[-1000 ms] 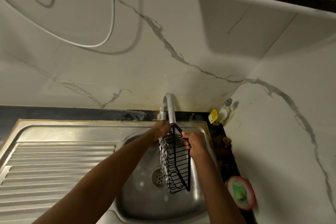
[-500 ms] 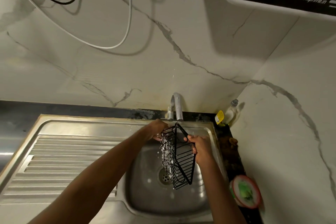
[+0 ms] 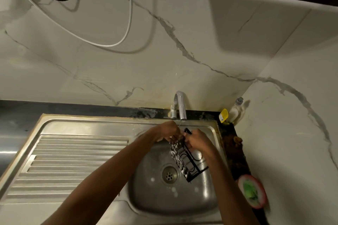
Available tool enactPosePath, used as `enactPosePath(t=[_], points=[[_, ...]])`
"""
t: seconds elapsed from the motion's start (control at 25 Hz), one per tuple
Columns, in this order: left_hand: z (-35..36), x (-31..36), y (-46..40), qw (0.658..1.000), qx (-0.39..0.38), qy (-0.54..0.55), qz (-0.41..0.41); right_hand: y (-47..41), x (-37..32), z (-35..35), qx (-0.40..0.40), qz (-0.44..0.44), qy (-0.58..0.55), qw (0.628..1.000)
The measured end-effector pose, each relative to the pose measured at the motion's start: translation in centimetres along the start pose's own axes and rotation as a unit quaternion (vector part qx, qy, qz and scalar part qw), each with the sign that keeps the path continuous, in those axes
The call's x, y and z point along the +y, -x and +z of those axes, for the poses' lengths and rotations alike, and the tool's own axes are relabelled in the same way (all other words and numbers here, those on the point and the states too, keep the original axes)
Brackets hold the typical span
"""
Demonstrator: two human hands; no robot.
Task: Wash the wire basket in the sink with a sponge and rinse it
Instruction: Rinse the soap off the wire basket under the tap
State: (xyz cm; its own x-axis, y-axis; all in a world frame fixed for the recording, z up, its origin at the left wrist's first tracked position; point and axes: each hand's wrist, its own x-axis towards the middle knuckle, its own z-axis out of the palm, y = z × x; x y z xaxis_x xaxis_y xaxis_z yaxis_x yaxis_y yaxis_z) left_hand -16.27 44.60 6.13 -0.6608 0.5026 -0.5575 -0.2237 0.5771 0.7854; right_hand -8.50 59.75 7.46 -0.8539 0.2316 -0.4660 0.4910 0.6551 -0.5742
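Fingers of both hands around wire basket rim.

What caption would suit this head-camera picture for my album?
Both hands, left hand and right hand, hold a soapy black wire basket under the tap over the sink.

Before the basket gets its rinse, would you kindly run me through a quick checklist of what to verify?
1. Basket held over the sink: ok.
2. Both hands on its top end, left hand, right hand: ok.
3. Suds on the wires, rinse needed: ok.
4. Tap above the basket's top: ok.
5. Full water flow: cannot tell, only a thin trickle shows.
6. Drain uncovered: ok.
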Motion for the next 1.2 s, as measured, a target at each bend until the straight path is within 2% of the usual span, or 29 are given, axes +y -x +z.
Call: enactPosePath(t=[0.16, 0.24, 0.36, 0.6, 0.76, 0.88, 1.0, 1.12, 1.2], points=[[0.3, 0.9, -1.3, 0.995, 0.023, 0.086, -0.053, -0.3, -0.9, 0.7, 0.099, 0.014, -0.058, 0.993], [0.3, 1.9, -2.1, 0.989, 0.027, 0.131, -0.066, -0.4, -1.4, 0.5, 0.119, 0.004, -0.111, 0.987], [0.8, 3.4, -3.2, 0.987, 0.033, 0.132, -0.085, -0.9, -2.2, -0.3, 0.131, -0.023, -0.16, 0.978], [-0.1, 3.2, -5.0, 0.993, -0.005, 0.079, -0.091, -2.1, -1.8, -1.6, 0.117, -0.087, -0.194, 0.97], [1.3, 2.5, -6.1, 0.992, -0.077, 0.071, -0.075, -2.4, -1.3, -1.7, 0.109, -0.102, -0.157, 0.976], [1.3, 1.8, -6.4, 0.993, -0.046, 0.069, -0.082, -2.7, -0.5, -1.5, 0.05, -0.107, -0.22, 0.968], [0.6, 0.6, -5.2, 0.999, 0.004, -0.018, -0.038, -3.7, 0.3, -0.4, 0.021, -0.084, -0.238, 0.967], [0.0, 0.9, -4.8, 0.999, -0.008, 0.028, -0.037, -4.2, -0.2, 0.5, 0.007, -0.07, -0.257, 0.964], [0.3, 1.3, -5.3, 0.993, -0.031, 0.083, -0.077, -4.3, -0.8, 0.7, 0.013, -0.062, -0.262, 0.963]])
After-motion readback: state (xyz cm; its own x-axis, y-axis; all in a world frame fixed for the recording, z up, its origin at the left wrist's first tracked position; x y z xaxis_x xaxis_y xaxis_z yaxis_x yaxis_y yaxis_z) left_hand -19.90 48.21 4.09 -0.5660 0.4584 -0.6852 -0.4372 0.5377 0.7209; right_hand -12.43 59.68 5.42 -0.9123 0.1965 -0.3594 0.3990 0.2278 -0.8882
